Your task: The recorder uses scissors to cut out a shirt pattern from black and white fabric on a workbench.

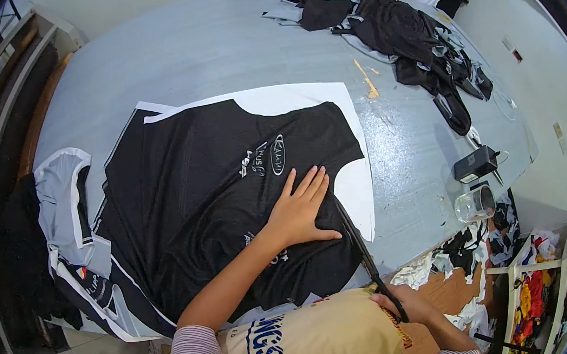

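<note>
A black jersey panel [187, 158] with white printed marks lies spread over white-edged sheet layers [359, 193] on the table. My left hand [299, 211] rests on the black cloth, fingers stretched out and palm down. In my right hand [404, 303] I grip a long pair of dark scissors [367, 259], whose blades lie along the right edge of the black panel. Whether the blades are parted is hard to make out. Grey, black and white jersey pieces [83, 223] hang over the table's left edge.
Black and grey cloth [407, 33] is heaped at the far side of the grey-blue table [193, 46]. A black power adapter [476, 164] and a clear glass [475, 204] stand near the right edge. Scraps [474, 268] and a rack of coloured cloth [537, 300] are beyond. A beige printed cloth [328, 331] covers my front.
</note>
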{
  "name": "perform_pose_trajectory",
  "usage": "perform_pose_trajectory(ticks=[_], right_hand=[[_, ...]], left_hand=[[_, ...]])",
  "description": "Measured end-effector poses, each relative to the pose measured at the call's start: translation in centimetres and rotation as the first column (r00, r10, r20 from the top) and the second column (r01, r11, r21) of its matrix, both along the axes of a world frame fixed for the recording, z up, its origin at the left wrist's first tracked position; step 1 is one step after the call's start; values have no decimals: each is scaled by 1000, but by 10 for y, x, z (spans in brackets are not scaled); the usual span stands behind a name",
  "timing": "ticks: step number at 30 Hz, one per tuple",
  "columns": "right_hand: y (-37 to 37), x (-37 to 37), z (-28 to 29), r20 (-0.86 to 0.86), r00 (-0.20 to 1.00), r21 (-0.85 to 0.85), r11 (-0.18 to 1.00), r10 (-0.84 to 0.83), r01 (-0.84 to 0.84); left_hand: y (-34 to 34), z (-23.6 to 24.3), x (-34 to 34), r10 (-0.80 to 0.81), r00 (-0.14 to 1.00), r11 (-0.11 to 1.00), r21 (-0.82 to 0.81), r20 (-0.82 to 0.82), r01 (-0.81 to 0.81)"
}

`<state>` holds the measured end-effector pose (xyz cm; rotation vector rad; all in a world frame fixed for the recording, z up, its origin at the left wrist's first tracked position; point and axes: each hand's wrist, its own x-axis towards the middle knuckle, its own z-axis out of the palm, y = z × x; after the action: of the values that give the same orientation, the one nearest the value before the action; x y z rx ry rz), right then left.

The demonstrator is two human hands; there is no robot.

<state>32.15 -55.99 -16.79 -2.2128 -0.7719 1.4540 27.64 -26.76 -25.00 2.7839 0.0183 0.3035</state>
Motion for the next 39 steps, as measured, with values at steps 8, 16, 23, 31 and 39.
perform_pose_trajectory(ticks=[8, 16, 23, 31, 39], right_hand=[[1, 2, 7, -54, 998, -89, 996, -23, 18], [13, 10, 15, 27, 998, -20, 998, 58, -57], [37, 12, 12, 121, 985, -189, 977, 127, -102], [34, 23, 19, -14, 1000, -67, 998, 9, -10], [41, 36, 36, 39, 996, -158, 984, 84, -76]], left_hand=[[16, 12, 4, -30, 999, 968, -250, -42, 18], [76, 28, 33, -181, 983, 983, -37, 8, 181], [91, 12, 58, -230, 972, 966, 104, -55, 235], [34, -1, 9, 484, 875, 867, 141, -4, -478], [40, 23, 0, 180, 981, 964, 185, 67, -189]])
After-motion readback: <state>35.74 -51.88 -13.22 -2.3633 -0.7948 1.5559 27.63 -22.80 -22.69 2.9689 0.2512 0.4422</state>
